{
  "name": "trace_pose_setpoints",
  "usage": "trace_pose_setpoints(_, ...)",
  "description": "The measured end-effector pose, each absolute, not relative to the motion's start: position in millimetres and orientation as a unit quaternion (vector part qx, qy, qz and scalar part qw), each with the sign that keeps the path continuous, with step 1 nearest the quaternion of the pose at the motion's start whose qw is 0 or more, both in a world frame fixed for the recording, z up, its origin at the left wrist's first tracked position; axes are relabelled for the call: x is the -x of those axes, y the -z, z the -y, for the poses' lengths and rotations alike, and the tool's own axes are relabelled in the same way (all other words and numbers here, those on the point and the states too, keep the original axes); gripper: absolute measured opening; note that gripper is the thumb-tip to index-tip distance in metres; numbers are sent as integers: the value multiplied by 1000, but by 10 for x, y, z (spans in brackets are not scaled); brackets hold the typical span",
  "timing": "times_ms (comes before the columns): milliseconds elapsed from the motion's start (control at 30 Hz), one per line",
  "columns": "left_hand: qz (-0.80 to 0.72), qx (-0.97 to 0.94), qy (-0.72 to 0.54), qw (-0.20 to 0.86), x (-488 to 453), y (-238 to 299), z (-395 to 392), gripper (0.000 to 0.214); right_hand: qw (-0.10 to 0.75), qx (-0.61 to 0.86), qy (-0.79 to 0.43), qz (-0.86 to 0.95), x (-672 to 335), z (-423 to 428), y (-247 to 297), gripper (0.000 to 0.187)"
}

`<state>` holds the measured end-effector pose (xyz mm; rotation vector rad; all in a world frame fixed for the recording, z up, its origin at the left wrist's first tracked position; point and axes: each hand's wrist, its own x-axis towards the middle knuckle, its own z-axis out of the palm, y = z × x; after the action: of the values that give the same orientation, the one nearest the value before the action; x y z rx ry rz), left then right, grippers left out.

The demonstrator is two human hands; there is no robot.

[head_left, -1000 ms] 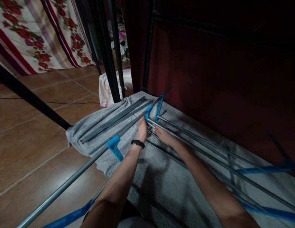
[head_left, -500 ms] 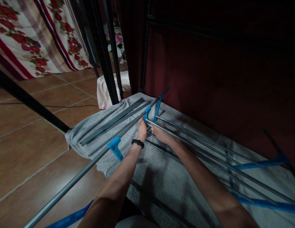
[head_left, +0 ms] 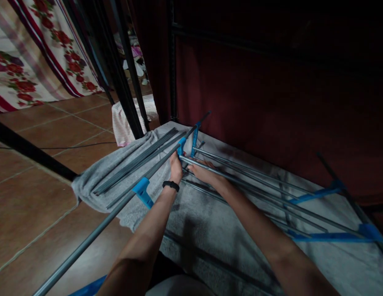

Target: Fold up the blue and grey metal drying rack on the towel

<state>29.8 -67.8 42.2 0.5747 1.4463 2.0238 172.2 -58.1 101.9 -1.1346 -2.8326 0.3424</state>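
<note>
The left hand's fingers [head_left: 174, 158] are curled shut around the long rod [head_left: 117, 205], right below a blue joint [head_left: 181, 146] fixed on it. The left hand [head_left: 175, 167] is seen from its back, with a black band [head_left: 170, 186] on the wrist. Just beside it, the right hand [head_left: 205, 172] lies under a thin rod [head_left: 240, 176] whose end meets the blue joint. Its fingertips [head_left: 193, 167] reach up to that rod, but whether they close on it cannot be told.

The long rod runs aslant from the lower left, over the towel's left edge, to the towel's far corner. It carries a second blue clip [head_left: 142, 191] nearer the person and a third blue piece [head_left: 195, 135] beyond the hands. More thin rods [head_left: 256, 169] run side by side from the joint toward the towel's right edge, crossed there by two blue bars [head_left: 314, 193] [head_left: 330, 237].

All this lies on a grey towel [head_left: 210, 234] spread on the tiled floor [head_left: 33, 193]. A loose bundle of rods [head_left: 135, 161] lies along the towel's far left edge, apart from the hands. Dark red cloth [head_left: 271, 102] hangs along the towel's far edge. Black posts [head_left: 125, 90] stand past the far left corner, with a striped cloth [head_left: 125, 125] at their foot and a flowered sheet [head_left: 31, 53] farther left.
</note>
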Motion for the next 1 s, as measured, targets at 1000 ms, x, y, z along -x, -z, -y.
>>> trace_pose_setpoints(1000, -406, -224, -713, 526, -871, -731, 1675, 32, 149, 265, -202, 931, -2447, 1104, -893, 47)
